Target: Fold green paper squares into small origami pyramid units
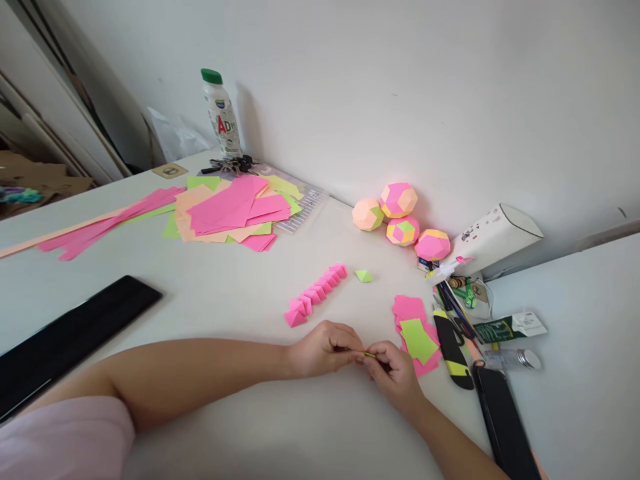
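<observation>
My left hand [330, 348] and my right hand [393, 373] meet above the front of the table. Both pinch a small folded piece of green paper [370, 355], mostly hidden by the fingertips. Beyond my left hand runs a slanting row of pink folded paper units [316, 293]. One green folded unit [364, 275] lies just right of the row's far end. Near my right hand is a loose stack of pink paper pieces [409, 307] with a green paper piece [419, 340] on top.
Paper balls [399, 200] rest against the wall. Paper sheets [230, 207], keys [230, 164] and a bottle [221, 117] stand or lie at the back left. A black tablet-like slab [75, 333] is at left. At right are a cutter [451, 350], tube [510, 327] and phone [507, 420].
</observation>
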Available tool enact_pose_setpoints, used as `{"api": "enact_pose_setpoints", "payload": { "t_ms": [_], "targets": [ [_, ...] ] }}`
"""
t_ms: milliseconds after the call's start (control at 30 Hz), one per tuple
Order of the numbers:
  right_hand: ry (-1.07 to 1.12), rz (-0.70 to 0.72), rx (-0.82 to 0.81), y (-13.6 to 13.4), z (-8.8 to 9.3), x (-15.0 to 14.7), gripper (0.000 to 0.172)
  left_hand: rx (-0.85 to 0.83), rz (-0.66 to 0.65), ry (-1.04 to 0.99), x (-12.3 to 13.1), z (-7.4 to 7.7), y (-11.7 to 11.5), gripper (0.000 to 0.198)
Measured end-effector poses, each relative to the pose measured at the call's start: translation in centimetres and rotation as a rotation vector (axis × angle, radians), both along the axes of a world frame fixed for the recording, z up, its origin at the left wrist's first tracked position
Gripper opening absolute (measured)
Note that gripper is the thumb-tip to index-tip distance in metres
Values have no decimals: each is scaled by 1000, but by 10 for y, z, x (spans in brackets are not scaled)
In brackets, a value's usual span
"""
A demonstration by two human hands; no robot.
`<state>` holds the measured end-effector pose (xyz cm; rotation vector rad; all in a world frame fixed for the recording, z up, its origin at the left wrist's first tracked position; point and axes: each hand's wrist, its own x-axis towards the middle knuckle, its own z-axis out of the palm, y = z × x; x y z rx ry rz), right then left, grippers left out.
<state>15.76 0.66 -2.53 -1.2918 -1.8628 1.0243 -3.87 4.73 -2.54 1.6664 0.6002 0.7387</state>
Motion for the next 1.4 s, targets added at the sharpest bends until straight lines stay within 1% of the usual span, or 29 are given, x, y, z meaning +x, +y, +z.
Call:
{"api": "enact_pose_setpoints", "payload": {
  "t_ms": [167, 400, 700, 833, 1000, 1167, 1267, 1400],
  "targets": [
    [22, -3, -13, 0, -1, 1, 13, -60, -22, -28, 0, -4, 1, 35],
    [95, -17, -90, 1, -1, 1, 12, -95, -24, -77, 2, -1, 2, 34],
    [158, -26, -164, 0, -3, 2, 11, -120, 3, -117, 4, -2, -1, 32],
    [168, -22, -168, 0, -2, 1, 11, -128, 9, -111, 4, -1, -1, 31],
    [172, -22, -171, 1, -1, 0, 13, -101, 19, -111, 4, -2, -1, 28],
    [157, -18, -131, 0, -2, 1, 16, -109, -2, -68, 5, -1, 0, 26],
    [147, -5, -92, -1, -3, 1, 15, -58, 13, -22, 5, 3, 0, 22],
    [128, 11, -40, 0, -4, 2, 14, 96, 41, 32, 5, 6, -1, 19]
  ]
}}
